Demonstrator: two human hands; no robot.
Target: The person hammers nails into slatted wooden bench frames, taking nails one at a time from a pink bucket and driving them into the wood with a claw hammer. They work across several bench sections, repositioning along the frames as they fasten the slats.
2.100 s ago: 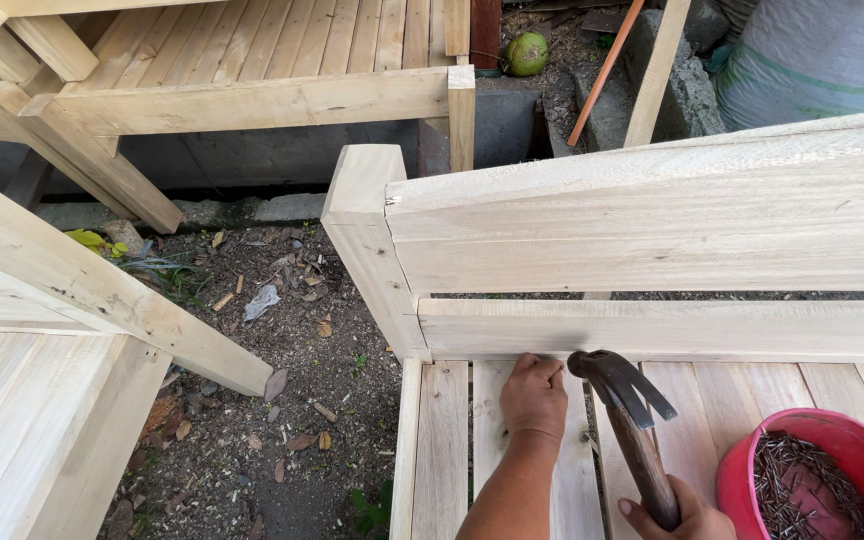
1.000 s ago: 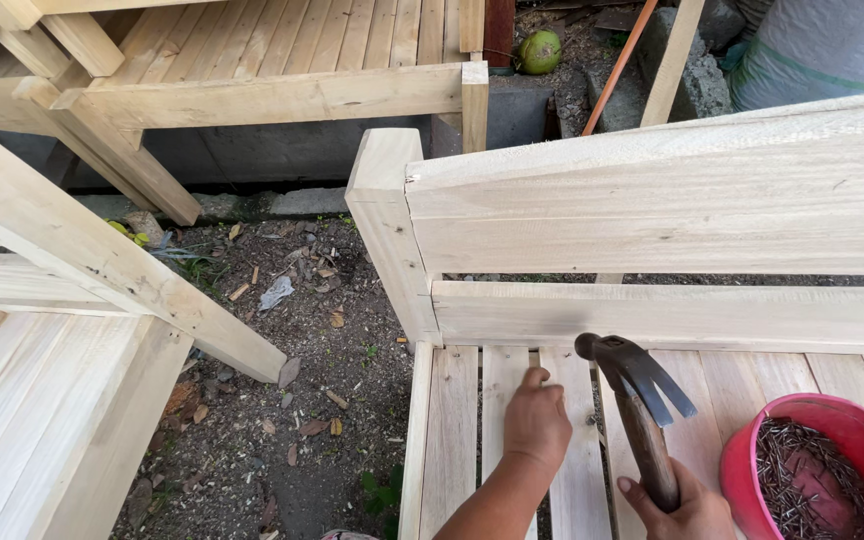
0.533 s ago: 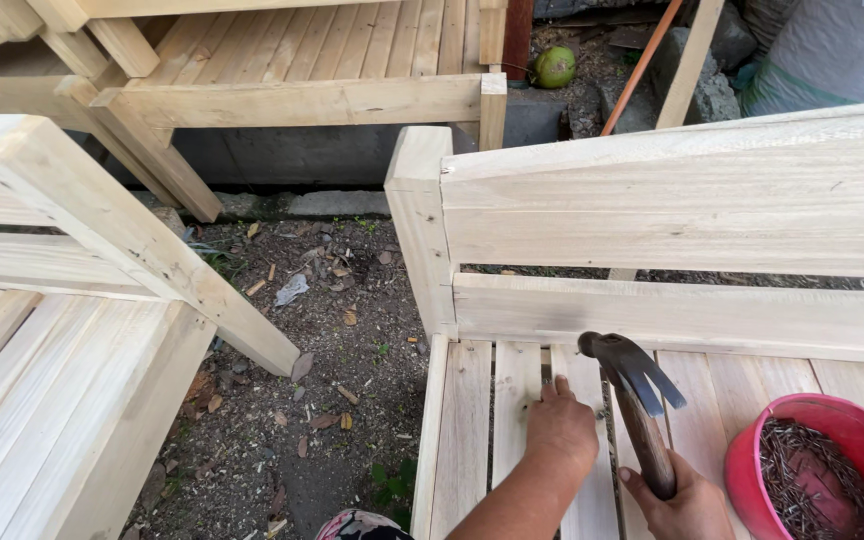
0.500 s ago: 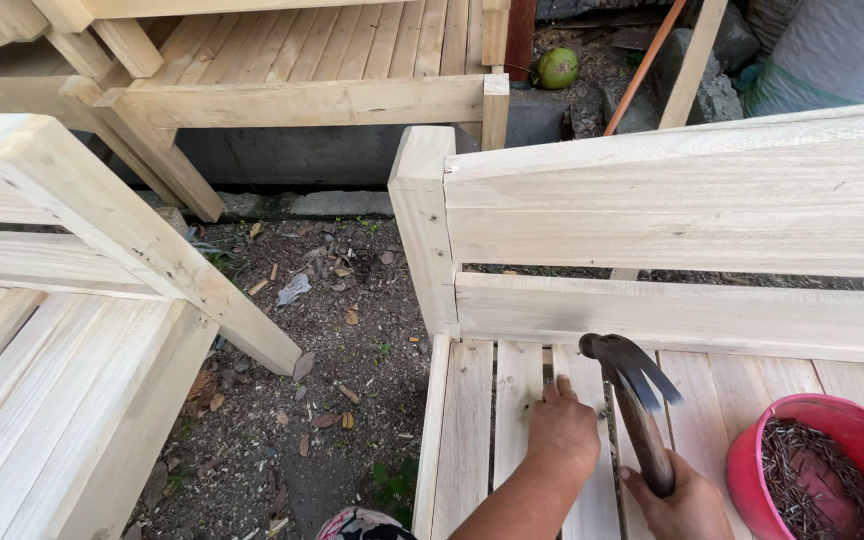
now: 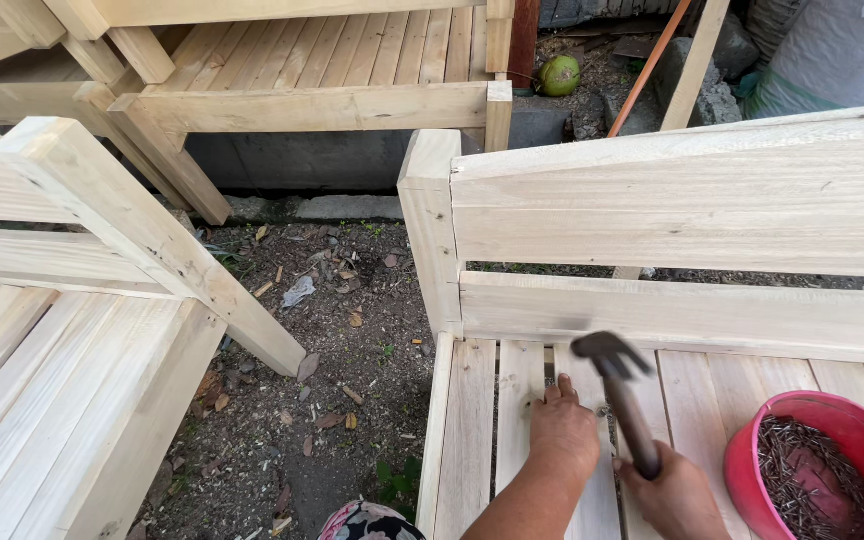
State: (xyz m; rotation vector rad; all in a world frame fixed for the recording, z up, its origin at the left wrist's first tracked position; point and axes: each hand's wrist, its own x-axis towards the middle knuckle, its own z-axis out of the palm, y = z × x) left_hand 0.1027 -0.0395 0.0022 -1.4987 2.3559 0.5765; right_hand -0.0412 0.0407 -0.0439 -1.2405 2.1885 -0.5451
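Note:
My right hand (image 5: 674, 494) grips the handle of a dark claw hammer (image 5: 620, 385), whose head is raised just above the pale wooden seat slats (image 5: 472, 420) of an unpainted bench. My left hand (image 5: 564, 433) rests on a slat right beside the hammer head, fingertips pinched at a spot near the backrest; whether a nail is under them is hidden. A red bowl (image 5: 752, 450) full of nails (image 5: 802, 480) sits on the slats to the right of my right hand.
The bench's backrest boards (image 5: 692, 200) and corner post (image 5: 427, 220) rise behind my hands. Another unpainted wooden bench (image 5: 72, 330) stands at left across a strip of bare dirt (image 5: 322, 350) with leaves. A third wooden piece (image 5: 332, 70) and a green coconut (image 5: 558, 76) lie beyond.
My view has drifted left, so the bench sits further right in frame. The hammer head has shifted slightly over the slat and blurs with motion. My left hand stays at the same spot.

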